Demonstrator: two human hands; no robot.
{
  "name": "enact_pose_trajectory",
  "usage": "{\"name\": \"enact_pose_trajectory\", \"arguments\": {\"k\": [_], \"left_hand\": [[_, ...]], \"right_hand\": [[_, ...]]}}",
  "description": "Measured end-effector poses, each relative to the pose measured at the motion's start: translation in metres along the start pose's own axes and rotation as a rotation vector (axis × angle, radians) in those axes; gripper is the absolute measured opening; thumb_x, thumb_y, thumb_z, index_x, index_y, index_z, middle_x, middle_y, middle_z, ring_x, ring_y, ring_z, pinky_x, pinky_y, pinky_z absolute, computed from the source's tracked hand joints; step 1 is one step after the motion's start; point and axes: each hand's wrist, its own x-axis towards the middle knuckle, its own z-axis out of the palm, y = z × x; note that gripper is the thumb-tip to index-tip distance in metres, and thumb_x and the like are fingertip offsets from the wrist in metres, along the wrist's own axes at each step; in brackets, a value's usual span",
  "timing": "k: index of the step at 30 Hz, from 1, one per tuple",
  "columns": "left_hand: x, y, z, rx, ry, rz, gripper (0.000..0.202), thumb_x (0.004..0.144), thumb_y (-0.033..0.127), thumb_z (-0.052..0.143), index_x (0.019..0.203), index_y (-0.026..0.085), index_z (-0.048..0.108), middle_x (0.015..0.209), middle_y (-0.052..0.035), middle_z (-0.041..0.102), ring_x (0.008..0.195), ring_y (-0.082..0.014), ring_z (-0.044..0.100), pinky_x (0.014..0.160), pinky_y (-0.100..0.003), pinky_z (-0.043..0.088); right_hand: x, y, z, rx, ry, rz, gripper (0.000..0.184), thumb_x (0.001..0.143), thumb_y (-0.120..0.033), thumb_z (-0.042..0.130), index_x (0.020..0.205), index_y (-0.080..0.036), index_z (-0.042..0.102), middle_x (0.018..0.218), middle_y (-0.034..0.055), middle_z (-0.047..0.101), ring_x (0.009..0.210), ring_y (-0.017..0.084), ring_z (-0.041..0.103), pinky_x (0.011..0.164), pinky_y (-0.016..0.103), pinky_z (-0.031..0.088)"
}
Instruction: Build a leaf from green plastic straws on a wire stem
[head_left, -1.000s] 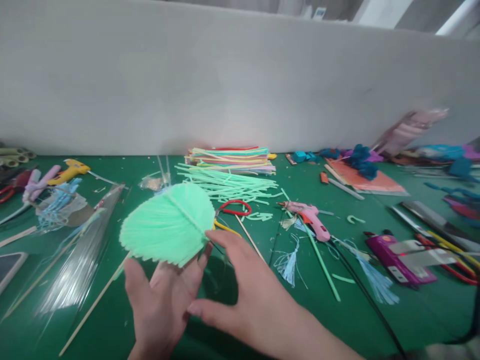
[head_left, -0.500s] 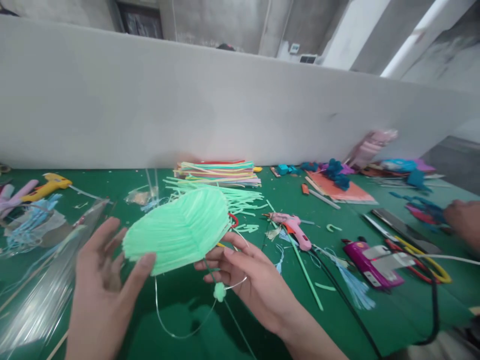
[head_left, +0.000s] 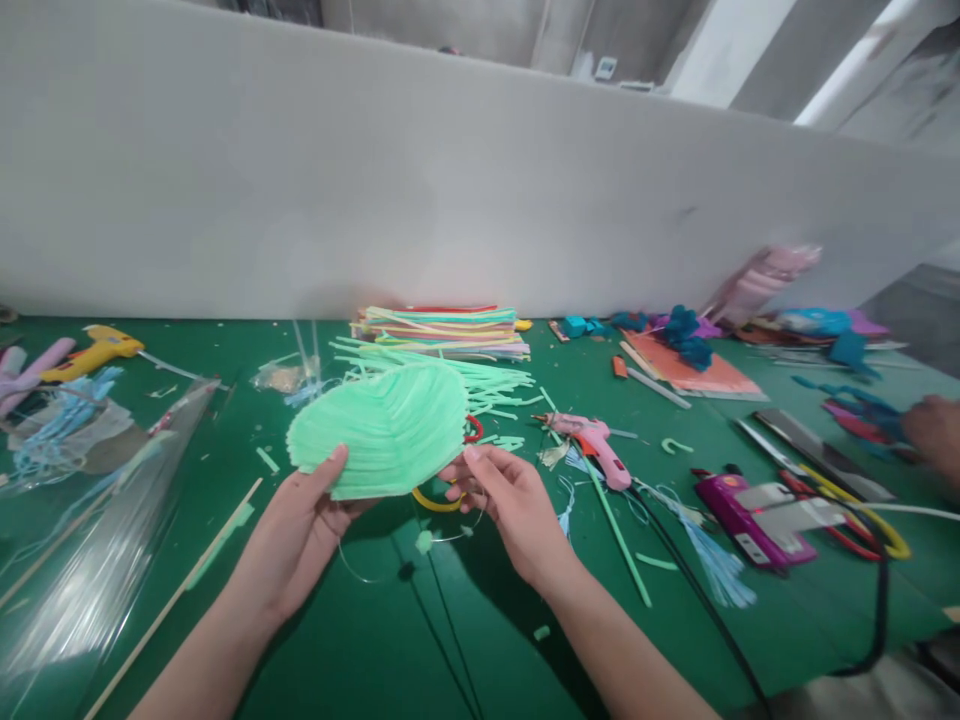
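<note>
A mint-green leaf-shaped piece point(head_left: 382, 430) of fuzzy chenille strips, with a crease down its middle, is held up over the table. My left hand point(head_left: 304, 520) grips its lower left edge, thumb on top and fingers underneath. At its lower right edge, my right hand point(head_left: 506, 495) is closed in a pinch; some of its fingertips are hidden. A thin clear cord loops down below the piece, with a small green chenille flower point(head_left: 424, 541) on it. Beneath, scissors with a yellow handle point(head_left: 435, 502) lie partly covered.
Multicoloured chenille stems point(head_left: 442, 332) are piled at the back. A pink glue gun point(head_left: 592, 445), a purple device point(head_left: 750, 520) and large scissors point(head_left: 769, 445) lie right. Clear plastic sleeves point(head_left: 112, 540) and a yellow glue gun point(head_left: 94, 355) lie left. Another person's hand point(head_left: 934, 435) is far right.
My left hand has come from loosely spread fingers to a grip on the leaf-shaped piece's lower edge. The piece has shifted slightly right and tilted flatter; the view has moved too.
</note>
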Motion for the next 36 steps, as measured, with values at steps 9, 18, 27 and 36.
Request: {"name": "enact_pose_trajectory", "arguments": {"k": [9,18,27,36], "left_hand": [[-0.003,-0.01,-0.004,-0.035,0.024,0.029,0.045,0.085,0.038,0.066,0.127,0.022,0.064,0.122,-0.0076,0.071,0.117,-0.0284,0.063,0.094,-0.035,0.056],[0.0,-0.012,-0.008,-0.016,0.144,0.14,0.045,0.084,0.044,0.067,0.123,0.022,0.066,0.116,-0.0076,0.074,0.11,-0.0265,0.067,0.09,-0.032,0.058],[-0.004,-0.003,-0.001,-0.093,0.172,0.145,0.032,0.092,0.038,0.058,0.12,0.026,0.068,0.124,-0.001,0.071,0.12,-0.0229,0.061,0.086,-0.026,0.06],[0.002,-0.01,-0.006,-0.055,0.184,0.107,0.03,0.089,0.018,0.06,0.117,0.021,0.069,0.113,-0.003,0.075,0.093,-0.0198,0.073,0.079,-0.028,0.062]], "right_hand": [[-0.001,0.003,0.0,0.042,0.036,0.022,0.029,0.076,-0.045,0.076,0.079,-0.017,0.067,0.069,-0.0006,0.066,0.06,0.011,0.063,0.055,0.022,0.046],[-0.006,0.003,-0.001,-0.029,-0.021,0.022,0.026,0.08,-0.045,0.072,0.082,-0.019,0.068,0.075,0.0016,0.069,0.066,0.013,0.065,0.059,0.024,0.048],[-0.011,-0.014,-0.015,-0.453,0.021,-0.122,0.039,0.088,-0.055,0.056,0.105,-0.021,0.065,0.1,0.0087,0.071,0.085,0.021,0.068,0.068,0.031,0.051],[0.004,-0.047,-0.132,-1.745,0.755,0.097,0.056,0.087,-0.053,0.056,0.109,-0.001,0.06,0.106,0.029,0.063,0.104,0.041,0.059,0.082,0.043,0.042]]}}
